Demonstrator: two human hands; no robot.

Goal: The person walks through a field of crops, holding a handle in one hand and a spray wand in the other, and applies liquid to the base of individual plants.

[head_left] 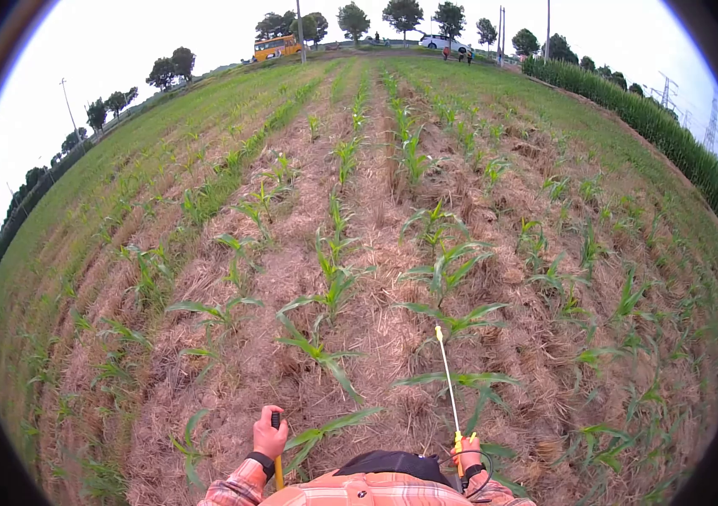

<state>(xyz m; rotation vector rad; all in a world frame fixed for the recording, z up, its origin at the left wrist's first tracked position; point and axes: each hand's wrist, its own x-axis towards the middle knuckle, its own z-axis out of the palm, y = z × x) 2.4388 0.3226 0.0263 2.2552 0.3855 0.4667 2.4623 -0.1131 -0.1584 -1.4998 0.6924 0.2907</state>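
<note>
My left hand is closed round the black grip of a yellow pump lever, low in the view and left of my body. On the other side, my right hand grips a spray wand by its yellow handle. The wand's thin white tube points forward, and its yellowish nozzle appears close to the leaves of a young corn plant. A thin dark hose loops beside my right wrist. Whether spray leaves the nozzle I cannot make out.
Rows of young corn run away from me over soil strewn with dry straw. Taller green crops line the right edge. Far off are a yellow bus, a white vehicle, several people, poles and trees.
</note>
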